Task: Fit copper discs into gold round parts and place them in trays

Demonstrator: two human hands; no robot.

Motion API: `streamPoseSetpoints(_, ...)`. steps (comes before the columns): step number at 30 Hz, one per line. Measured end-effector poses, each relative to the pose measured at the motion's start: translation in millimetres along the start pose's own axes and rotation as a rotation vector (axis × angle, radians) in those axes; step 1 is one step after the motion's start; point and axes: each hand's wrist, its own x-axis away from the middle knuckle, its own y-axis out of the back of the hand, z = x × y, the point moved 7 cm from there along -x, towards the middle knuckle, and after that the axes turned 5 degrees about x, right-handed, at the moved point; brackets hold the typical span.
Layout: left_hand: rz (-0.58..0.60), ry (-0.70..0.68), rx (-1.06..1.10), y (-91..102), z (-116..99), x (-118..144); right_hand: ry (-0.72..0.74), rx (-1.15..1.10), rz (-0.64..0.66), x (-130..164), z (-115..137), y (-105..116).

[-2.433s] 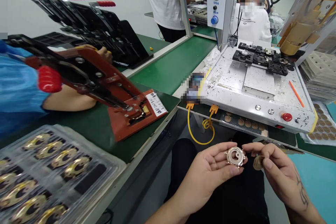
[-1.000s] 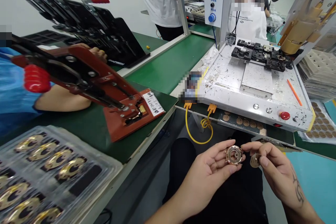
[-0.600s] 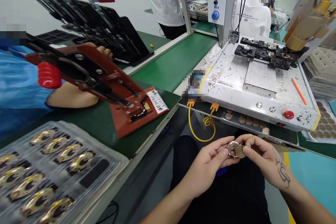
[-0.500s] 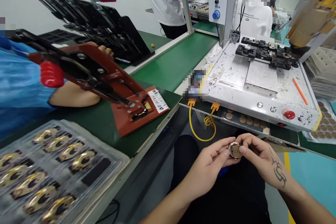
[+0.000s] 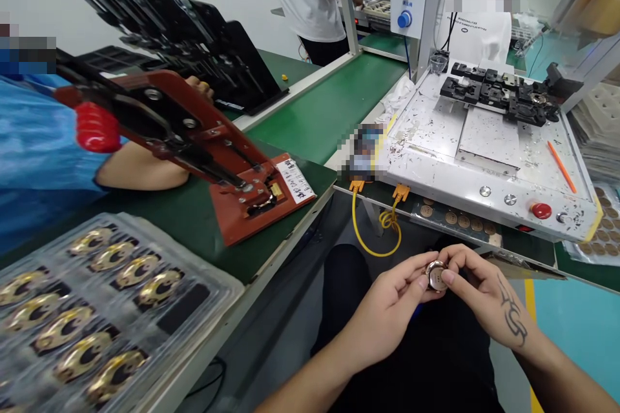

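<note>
Over my lap, my left hand and my right hand meet around a small round gold-coloured metal part. Left thumb and fingers pinch its left rim. The right thumb presses a small disc onto its face, and the right fingers curl over the top, so the disc is mostly hidden against the part. Just beyond my hands is the front edge of a white machine bed.
A red hand press sits on the green bench at left, worked by a co-worker in a blue sleeve. A clear tray of gold parts lies at lower left. Black fixtures, a red button and yellow cables are ahead.
My right hand brought the small disc from beside the ring onto its face, and both hands closed together around it. The view shifted slightly up.
</note>
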Motion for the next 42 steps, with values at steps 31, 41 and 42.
streamPoseSetpoints(31,0.025,-0.142,-0.571,2.6,-5,0,0.316,0.427,-0.103,-1,2,-5)
streamPoseSetpoints(41,-0.144,-0.175,-0.349,9.4,-27,6,0.005,-0.225,-0.114,-14,-13,-17)
streamPoseSetpoints(42,-0.155,-0.186,-0.366,9.8,-28,7,0.004,-0.239,-0.111,-14,-13,-20)
